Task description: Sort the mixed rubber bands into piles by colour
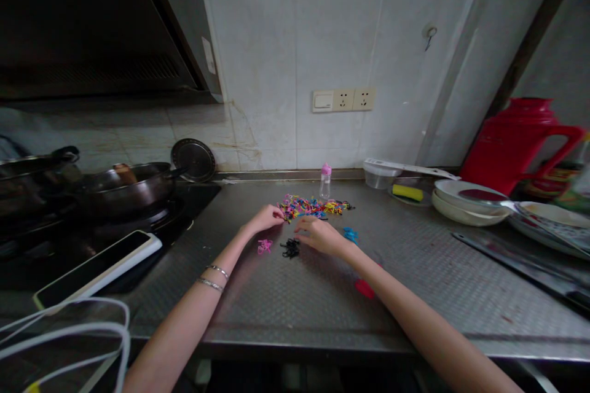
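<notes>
A heap of small multicoloured elastic bands [313,204] lies on the steel counter. My left hand [268,217] is at the heap's left end, its fingertips pinched together; what is between them, if anything, is too small to make out. My right hand [318,234] hovers at the heap's front edge, palm down, fingers bent and apart, with nothing visible in them. Below the hands lie a small black bunch of bands [290,248] and a pink bunch [264,247]. A blue bunch [351,234] sits just beyond my right wrist. Something red [365,288] is partly hidden under my right forearm.
Behind the heap stands a small clear bottle with a pink cap [326,181]. To the right are a plastic tub [381,175], a yellow sponge [407,193], stacked bowls [468,202], a knife [520,267] and a red thermos [511,147]. Leftward are a pan [126,193] and a white-edged device [99,267].
</notes>
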The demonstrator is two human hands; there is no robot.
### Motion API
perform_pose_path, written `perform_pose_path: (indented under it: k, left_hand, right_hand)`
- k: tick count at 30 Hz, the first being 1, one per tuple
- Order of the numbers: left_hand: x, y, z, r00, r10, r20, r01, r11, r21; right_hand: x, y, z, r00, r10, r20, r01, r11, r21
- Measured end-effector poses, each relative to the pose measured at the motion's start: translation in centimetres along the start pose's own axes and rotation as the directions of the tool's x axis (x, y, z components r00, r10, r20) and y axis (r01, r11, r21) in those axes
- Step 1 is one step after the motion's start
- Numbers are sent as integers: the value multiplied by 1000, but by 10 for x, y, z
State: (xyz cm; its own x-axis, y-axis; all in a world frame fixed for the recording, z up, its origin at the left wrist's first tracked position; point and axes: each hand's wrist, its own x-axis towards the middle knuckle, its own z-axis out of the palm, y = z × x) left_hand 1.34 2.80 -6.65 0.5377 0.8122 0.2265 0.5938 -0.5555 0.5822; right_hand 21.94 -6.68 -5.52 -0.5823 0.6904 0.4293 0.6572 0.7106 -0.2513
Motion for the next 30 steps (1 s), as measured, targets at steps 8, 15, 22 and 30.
perform_pose_path:
  k: [8, 15, 22, 30]
  left_hand:
    - [1, -3, 5, 1000, -1, -16, 1, 1000, 28]
    - [1, -2, 5, 1000, 11, -8, -11, 1000, -27]
    - [2, -2, 7, 1000, 6, -8, -7, 999, -46]
    - [0, 1, 7, 1000, 5, -3, -5, 999, -43]
  right_hand:
    - [-8, 43, -27, 981, 162, -108, -166, 986, -21]
    - [-19, 77, -36, 943, 295, -154, -301, 953, -18]
    - [-23, 86, -37, 927, 337, -163, -349, 935, -53]
    - [-24, 88, -37, 919, 372, -132, -382, 922, -66]
